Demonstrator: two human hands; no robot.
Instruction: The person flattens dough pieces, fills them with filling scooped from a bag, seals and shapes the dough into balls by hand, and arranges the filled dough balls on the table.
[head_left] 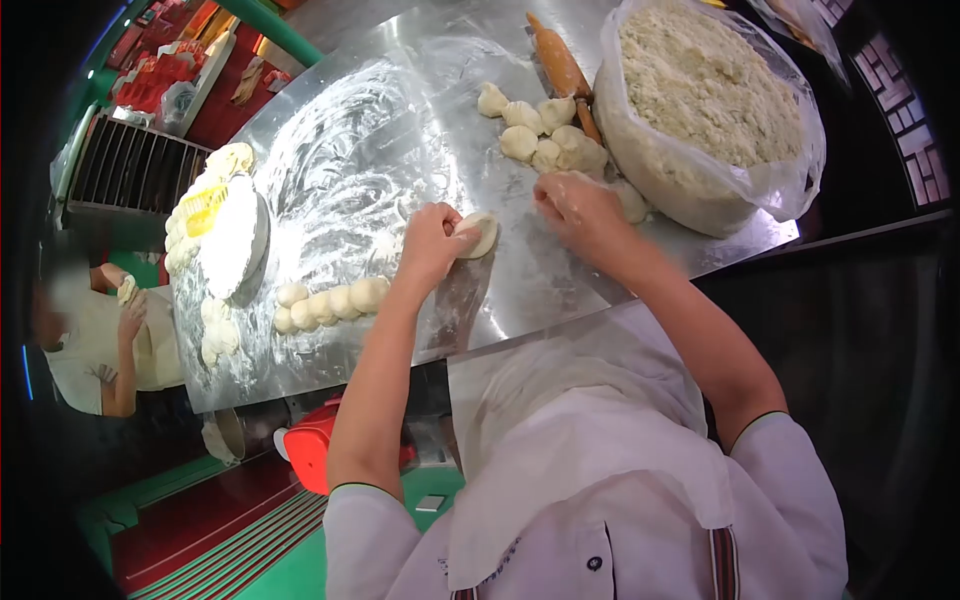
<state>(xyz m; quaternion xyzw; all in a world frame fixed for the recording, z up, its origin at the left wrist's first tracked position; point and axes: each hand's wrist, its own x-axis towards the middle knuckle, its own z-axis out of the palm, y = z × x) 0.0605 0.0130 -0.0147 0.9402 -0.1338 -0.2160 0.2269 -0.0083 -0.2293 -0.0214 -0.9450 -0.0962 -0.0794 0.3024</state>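
And here we are above a floury metal surface (400,130), with the left hand (433,243) closed around the near edge of a flattened dough round (480,235), thumb and fingers pinching its left side while the rest of the disc shows pale to the right. Over to the right hand (578,207), palm down and fingers bent, just short of the cluster of dough pieces (522,142); whether anything is tucked under those fingers, I cannot tell. One more dough lump (630,202) peeks out on the far side of that wrist. Beyond the cluster lies a wooden rolling pin (558,65), slanted, its near handle reaching in among the dough pieces, and right alongside stands a big plastic-lined tub (665,190) heaped with a pale, crumbly mixture (710,90). Swing left of the left forearm, and there is a double row of dough balls (335,303), packed close together on the flour. Further left, a round white tray (230,240) sits with a yellow plastic piece (204,209) at its edge, more dough (232,158) bunched around its far and left sides, and a small dough clump (219,330) in front of it. Out at the far left, another person (110,330) in a white top holds a bit of dough (127,290) between both hands.
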